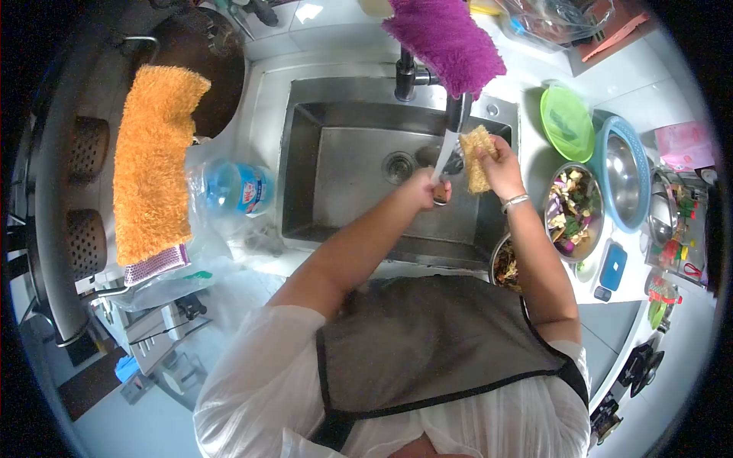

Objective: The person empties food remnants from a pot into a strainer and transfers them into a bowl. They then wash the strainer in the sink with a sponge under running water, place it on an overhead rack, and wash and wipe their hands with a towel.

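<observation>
Over the stainless steel sink [336,206], my left hand [426,189] is closed round the brown handle of a knife. The knife's blade [444,154] points up toward the dark faucet [459,114], its tip close below the spout. My right hand [500,169] grips a yellowish, rough-looking scrubbing sponge [477,156] just right of the blade. Between blade and sponge there is a small gap with a shiny blur, perhaps running water. The sink drain [398,167] lies left of the knife. A purple fluffy cloth [447,42] hangs over the faucet's upper part.
Right of the sink stand a metal bowl of chopped vegetables [571,210], a green basket [566,122], a blue basin [626,172] and a blue phone [612,266]. Another bowl [504,263] sits by my right forearm. On the left are a blue-labelled bottle [240,188] and a hanging orange cloth [155,164].
</observation>
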A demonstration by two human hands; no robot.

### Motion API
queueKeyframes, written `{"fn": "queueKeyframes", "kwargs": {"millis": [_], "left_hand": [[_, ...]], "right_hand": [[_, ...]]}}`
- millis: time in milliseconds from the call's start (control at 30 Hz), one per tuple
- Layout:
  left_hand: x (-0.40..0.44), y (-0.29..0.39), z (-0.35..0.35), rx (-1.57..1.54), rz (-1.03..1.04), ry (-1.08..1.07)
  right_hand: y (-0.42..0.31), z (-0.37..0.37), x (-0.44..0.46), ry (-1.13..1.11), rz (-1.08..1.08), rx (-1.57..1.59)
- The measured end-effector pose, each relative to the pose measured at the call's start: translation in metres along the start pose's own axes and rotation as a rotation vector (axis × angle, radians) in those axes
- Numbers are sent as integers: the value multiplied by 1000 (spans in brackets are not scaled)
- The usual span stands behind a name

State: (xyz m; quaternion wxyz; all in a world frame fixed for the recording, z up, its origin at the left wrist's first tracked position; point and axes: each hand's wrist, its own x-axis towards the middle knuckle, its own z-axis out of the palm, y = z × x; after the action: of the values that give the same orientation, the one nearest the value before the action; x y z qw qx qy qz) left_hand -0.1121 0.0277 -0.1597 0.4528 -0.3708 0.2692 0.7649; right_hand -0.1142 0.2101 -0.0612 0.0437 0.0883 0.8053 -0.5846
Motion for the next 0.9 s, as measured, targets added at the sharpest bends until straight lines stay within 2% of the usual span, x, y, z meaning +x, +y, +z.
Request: {"fn": "queueKeyframes", "kwargs": {"millis": [133,233,333,400,533,633,667,767,800,900], "left_hand": [[-30,-12,-39,87,-206,-219],[-99,-11,-35,189,-206,-57],[-122,-8,-40,342,-139,-70],[-124,-7,-39,350,-94,-73],[-115,-8,-37,334,-65,-92],[-112,-7,-30,443,-104,-97],[-115,-9,-28,479,-76,-117],[-122,-12,-28,558,-11,-124],[-113,-12,-42,564,-2,-93],[-110,-12,-64,520,-44,3]], "right_hand": [[-5,-14,-4,-65,115,59],[-3,-15,-6,-155,224,156],[12,-8,1,-223,272,93],[34,-1,8,-247,219,-12],[34,9,21,-303,128,-347],[14,28,24,-316,184,-537],[40,40,28,-316,175,-516],[47,75,10,-309,-50,-704],[52,80,3,-396,-89,-710],[17,76,10,-847,127,-855]]}}
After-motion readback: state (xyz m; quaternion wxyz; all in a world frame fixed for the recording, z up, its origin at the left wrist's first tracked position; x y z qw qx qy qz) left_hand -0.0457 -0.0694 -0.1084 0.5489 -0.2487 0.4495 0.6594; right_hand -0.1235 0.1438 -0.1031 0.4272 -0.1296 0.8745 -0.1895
